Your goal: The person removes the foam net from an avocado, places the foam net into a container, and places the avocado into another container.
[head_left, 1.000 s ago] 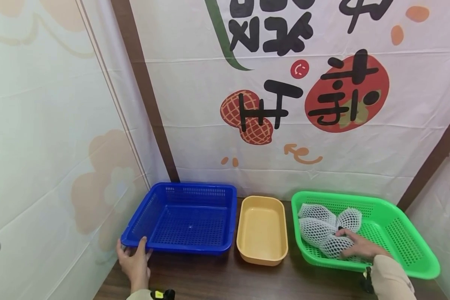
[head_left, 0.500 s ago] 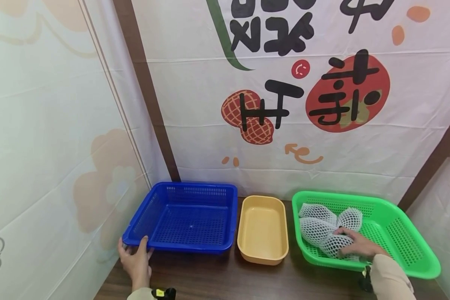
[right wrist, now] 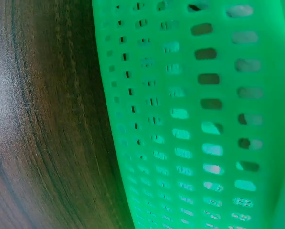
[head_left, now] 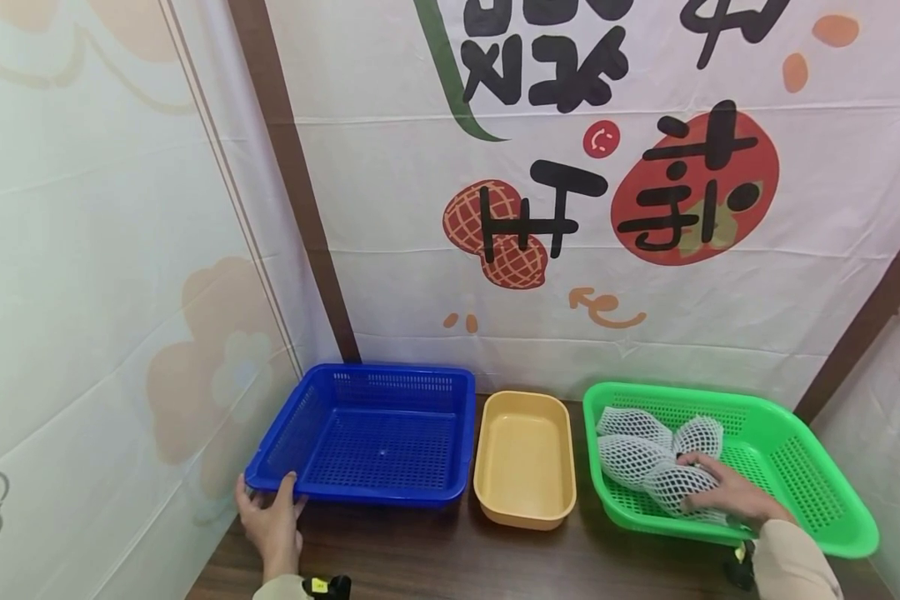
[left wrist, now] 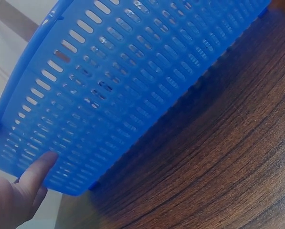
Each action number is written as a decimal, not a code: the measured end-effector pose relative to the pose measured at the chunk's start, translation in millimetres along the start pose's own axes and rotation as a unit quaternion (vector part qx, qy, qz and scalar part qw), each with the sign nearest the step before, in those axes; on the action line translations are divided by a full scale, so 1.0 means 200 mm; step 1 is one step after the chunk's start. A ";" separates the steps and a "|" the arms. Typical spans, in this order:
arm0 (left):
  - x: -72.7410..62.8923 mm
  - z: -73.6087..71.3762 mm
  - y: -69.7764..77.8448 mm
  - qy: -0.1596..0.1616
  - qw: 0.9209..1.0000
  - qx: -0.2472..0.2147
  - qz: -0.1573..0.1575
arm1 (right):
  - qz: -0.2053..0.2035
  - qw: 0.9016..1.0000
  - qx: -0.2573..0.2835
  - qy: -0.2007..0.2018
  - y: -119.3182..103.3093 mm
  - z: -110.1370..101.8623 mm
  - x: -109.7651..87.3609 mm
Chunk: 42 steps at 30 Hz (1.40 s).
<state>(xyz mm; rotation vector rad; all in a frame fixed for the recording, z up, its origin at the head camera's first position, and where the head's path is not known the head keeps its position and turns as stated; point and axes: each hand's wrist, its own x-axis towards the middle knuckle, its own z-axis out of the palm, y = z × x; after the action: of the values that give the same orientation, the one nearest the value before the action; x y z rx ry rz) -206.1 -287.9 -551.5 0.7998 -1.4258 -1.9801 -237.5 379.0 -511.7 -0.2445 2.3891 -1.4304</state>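
A pale printed backdrop (head_left: 390,292) climbs up beyond both hands, and another pale sheet (head_left: 60,292) flanks the left one. Here's the table (head_left: 390,558), dark and wood-grained, running beneath everything, with a soft sheen out by the right wrist. Big green basket (head_left: 802,475) under the right hand (head_left: 731,493); the blue basket (head_left: 382,446) reaches forward from the left hand (head_left: 270,529), whose thumb and fingers bracket its near corner and hold it. Between the hands sits the yellow tray (head_left: 525,454). And the white net-wrapped things (head_left: 633,458)! Bunched just inward of the right hand, inside the green basket, contents hidden. The nearest wrapped piece (head_left: 671,483) is pinched, by the look of it, thumb on its near side, fingers on its far side; the right wrist view can't confirm that grip. Doing this well, I'd judge, wants a light squeeze, catching the body and not merely loose netting, then a straight lift that doesn't drag the neighbours. The left hand serves best as a quiet brace, no tugging.
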 end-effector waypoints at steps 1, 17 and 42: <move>0.00 0.00 0.00 -0.001 1.000 0.001 -0.001 | 0.002 1.000 0.001 0.002 0.00 0.00 -0.01; 0.00 0.01 0.00 0.011 1.000 0.013 0.003 | 0.008 0.999 0.008 0.051 -0.03 -0.03 -0.07; -0.01 -0.02 0.00 -0.007 1.000 0.006 0.028 | -0.036 0.990 0.027 0.135 -0.13 0.06 -0.13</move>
<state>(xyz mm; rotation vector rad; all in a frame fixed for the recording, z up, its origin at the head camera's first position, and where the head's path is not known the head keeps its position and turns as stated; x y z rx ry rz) -201.8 -287.8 -552.1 0.7447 -1.4541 -1.9395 -209.7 364.8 -489.6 -0.1309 2.5722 -1.6526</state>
